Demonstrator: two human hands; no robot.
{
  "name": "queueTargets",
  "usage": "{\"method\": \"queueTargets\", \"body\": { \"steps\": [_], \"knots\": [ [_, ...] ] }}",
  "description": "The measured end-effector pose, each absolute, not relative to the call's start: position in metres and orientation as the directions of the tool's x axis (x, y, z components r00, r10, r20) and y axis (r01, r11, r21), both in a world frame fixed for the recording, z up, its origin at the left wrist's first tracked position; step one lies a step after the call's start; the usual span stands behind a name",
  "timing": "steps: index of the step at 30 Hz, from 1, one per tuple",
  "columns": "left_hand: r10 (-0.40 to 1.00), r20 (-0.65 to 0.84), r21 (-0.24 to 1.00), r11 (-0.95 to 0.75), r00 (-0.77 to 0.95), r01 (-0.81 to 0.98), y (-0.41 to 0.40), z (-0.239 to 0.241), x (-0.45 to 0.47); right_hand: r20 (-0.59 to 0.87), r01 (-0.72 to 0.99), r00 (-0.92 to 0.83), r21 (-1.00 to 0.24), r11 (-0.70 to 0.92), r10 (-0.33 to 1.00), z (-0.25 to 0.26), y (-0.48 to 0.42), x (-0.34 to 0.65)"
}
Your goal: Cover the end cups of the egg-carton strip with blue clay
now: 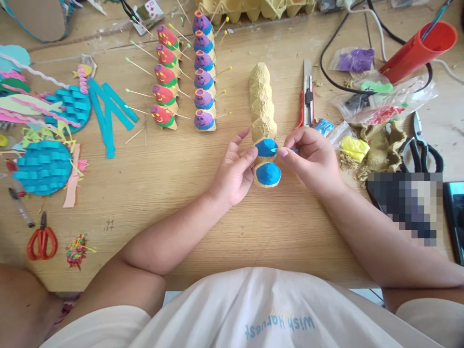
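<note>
A strip of egg carton (263, 104) lies lengthwise in front of me, its far humps bare and its two nearest humps covered with blue clay (268, 174). My left hand (235, 169) grips the strip from the left, thumb against the edge of the second hump's clay. Pinched between the thumb and fingers of my right hand (311, 157) is a thin light-blue tool (274, 150). Its tip touches the right side of the clay on that second hump. The fingers of my left hand under the strip are partly hidden.
Two painted egg-carton caterpillars (203, 77) with pins stand at the back left. A utility knife (308, 94), clay bags (355, 148), black scissors (420, 150) and a tilted red cup (416, 53) lie right. Blue woven paper discs (43, 167) and red-handled scissors (42, 241) are left.
</note>
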State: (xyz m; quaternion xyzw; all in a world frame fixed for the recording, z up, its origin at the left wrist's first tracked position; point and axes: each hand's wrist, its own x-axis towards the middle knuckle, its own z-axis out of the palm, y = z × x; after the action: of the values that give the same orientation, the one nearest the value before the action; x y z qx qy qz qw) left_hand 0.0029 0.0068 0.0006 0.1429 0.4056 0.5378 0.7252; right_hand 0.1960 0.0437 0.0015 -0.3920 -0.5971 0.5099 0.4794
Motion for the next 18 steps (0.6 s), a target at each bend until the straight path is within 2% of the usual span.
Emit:
{"method": "queueTargets", "body": {
  "steps": [9, 18],
  "knots": [
    [0.872, -0.474, 0.628, 0.431, 0.121, -0.648, 0.0072, 0.0023, 0.0019, 0.24, 0.08, -0.229, -0.961, 0.264, 0.943, 0.0011, 0.0437, 0.1952],
    [0.895, -0.429, 0.652, 0.401, 0.123, -0.644, 0.0065, 0.0015, 0.0026, 0.281, 0.066, -0.212, -0.952, 0.3, 0.936, 0.0004, 0.0447, 0.1951]
  ]
}}
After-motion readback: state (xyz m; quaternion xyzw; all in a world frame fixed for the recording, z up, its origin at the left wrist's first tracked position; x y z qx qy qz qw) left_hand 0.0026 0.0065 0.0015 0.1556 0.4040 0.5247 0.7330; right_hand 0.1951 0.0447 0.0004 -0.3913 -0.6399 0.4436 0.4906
